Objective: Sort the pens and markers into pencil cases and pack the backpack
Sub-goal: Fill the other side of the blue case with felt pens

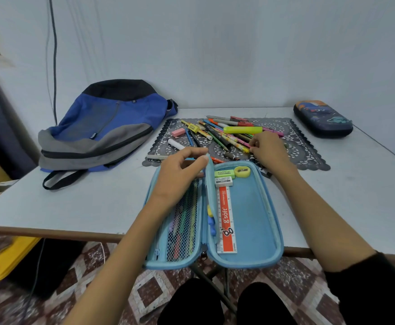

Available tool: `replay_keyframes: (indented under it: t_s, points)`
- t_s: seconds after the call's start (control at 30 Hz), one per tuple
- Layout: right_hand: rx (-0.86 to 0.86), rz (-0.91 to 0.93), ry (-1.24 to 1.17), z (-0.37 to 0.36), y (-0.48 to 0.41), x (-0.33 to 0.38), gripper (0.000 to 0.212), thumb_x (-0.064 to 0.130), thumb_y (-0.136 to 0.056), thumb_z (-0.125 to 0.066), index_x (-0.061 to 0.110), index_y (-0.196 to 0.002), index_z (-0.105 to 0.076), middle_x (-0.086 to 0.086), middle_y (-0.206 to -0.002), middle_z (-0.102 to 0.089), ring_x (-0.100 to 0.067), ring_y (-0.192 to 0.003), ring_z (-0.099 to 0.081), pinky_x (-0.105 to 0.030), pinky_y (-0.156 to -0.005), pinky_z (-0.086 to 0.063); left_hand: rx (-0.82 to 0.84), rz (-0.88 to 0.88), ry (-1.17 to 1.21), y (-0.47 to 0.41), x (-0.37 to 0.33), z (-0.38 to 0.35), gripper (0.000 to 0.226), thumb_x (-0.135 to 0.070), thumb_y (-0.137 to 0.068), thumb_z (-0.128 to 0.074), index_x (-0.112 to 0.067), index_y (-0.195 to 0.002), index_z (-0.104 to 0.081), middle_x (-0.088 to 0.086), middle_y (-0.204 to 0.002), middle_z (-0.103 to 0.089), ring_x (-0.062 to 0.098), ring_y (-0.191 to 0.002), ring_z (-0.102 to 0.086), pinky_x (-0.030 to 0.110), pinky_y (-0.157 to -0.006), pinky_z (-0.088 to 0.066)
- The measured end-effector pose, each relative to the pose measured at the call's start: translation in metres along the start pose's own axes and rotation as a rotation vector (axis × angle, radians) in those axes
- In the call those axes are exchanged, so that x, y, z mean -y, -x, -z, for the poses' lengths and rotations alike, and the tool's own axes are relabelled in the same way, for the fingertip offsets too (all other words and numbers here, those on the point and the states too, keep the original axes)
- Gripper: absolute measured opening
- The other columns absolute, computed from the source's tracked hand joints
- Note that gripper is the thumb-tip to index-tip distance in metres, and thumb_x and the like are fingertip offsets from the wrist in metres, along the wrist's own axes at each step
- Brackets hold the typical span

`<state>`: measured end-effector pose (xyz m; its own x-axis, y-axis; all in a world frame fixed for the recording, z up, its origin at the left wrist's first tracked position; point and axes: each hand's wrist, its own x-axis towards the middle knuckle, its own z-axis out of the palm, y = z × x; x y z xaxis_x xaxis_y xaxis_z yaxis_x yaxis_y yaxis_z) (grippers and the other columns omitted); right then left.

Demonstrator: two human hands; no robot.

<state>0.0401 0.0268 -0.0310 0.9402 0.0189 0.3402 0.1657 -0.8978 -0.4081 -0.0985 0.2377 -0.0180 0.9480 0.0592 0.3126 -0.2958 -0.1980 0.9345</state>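
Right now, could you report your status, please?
Left hand pinches open blue case divider. Right hand at pen pile, grip unclear. Backpack aside, nothing blocking.

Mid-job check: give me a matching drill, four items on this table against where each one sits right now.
Items:
1. backpack
2. dark pencil case
3. ruler
4. yellow highlighter

Places:
A. on the lace mat, on top of the pile of pens
B. in the right half of the open blue case
C. far right of the table, zipped shut
D. far left of the table, lying flat

Pairs: 1-D, 2-C, 3-B, 4-A
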Motion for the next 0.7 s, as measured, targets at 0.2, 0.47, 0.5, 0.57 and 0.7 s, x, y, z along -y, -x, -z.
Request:
replay_keyframes:
  t_s: [0.2, 0.47, 0.5, 0.57, 0.7]
  points:
    - [-0.059, -0.034, -0.056, 0.004, -0.001, -0.008, 0.008, 0.006, -0.083, -0.067, 0.014, -0.081, -0.066, -0.009, -0.091, -0.068, -0.028, -0.09, -0.062, -0.032, -0.071, -0.045, -0.003, 0.004, -0.002, -0.001, 0.002, 0.001, 0.02, -0.015, -0.094, -0.062, -0.012, -0.112, -0.07, 0.0, -0.103, -0.072, 0.008, -0.087, -0.068, 0.018, -0.07, -0.053]
    - [-0.491, 0.017, -0.764, 0.048, 0.005, 0.009, 0.015, 0.01, -0.081, -0.064, 0.019, -0.092, -0.068, -0.002, -0.088, -0.068, -0.018, -0.078, -0.065, -0.039, -0.074, -0.057, -0.01, 0.024, -0.006, -0.003, 0.002, 0.001, 0.019, -0.018, -0.093, -0.063, -0.014, -0.111, -0.071, 0.0, -0.103, -0.073, 0.011, -0.086, -0.07, 0.024, -0.073, -0.056]
    - [-0.553, 0.033, -0.853, 0.056, 0.008, 0.013, 0.017, 0.008, -0.081, -0.064, 0.019, -0.093, -0.067, 0.0, -0.086, -0.067, -0.018, -0.076, -0.066, -0.039, -0.071, -0.058, -0.01, 0.027, -0.008, -0.003, 0.002, 0.001, 0.019, -0.018, -0.093, -0.063, -0.015, -0.111, -0.071, 0.0, -0.103, -0.073, 0.011, -0.086, -0.07, 0.025, -0.074, -0.056]
    - [-0.636, 0.037, -1.026, 0.069, 0.014, 0.019, 0.018, 0.005, -0.082, -0.064, 0.014, -0.097, -0.064, -0.001, -0.084, -0.065, -0.019, -0.072, -0.068, -0.034, -0.065, -0.058, -0.011, 0.03, -0.008, -0.003, 0.003, 0.002, 0.019, -0.019, -0.093, -0.063, -0.016, -0.11, -0.071, 0.0, -0.102, -0.073, 0.011, -0.085, -0.07, 0.027, -0.076, -0.057]
    - [-0.418, -0.036, -1.22, 0.083, 0.028, 0.03, 0.015, -0.002, -0.079, -0.071, 0.003, -0.092, -0.067, -0.009, -0.078, -0.068, -0.019, -0.064, -0.068, -0.026, -0.063, -0.056, -0.008, 0.029, -0.015, -0.002, 0.003, 0.002, 0.019, -0.02, -0.093, -0.063, -0.017, -0.11, -0.071, -0.001, -0.102, -0.073, 0.011, -0.085, -0.07, 0.028, -0.078, -0.058]
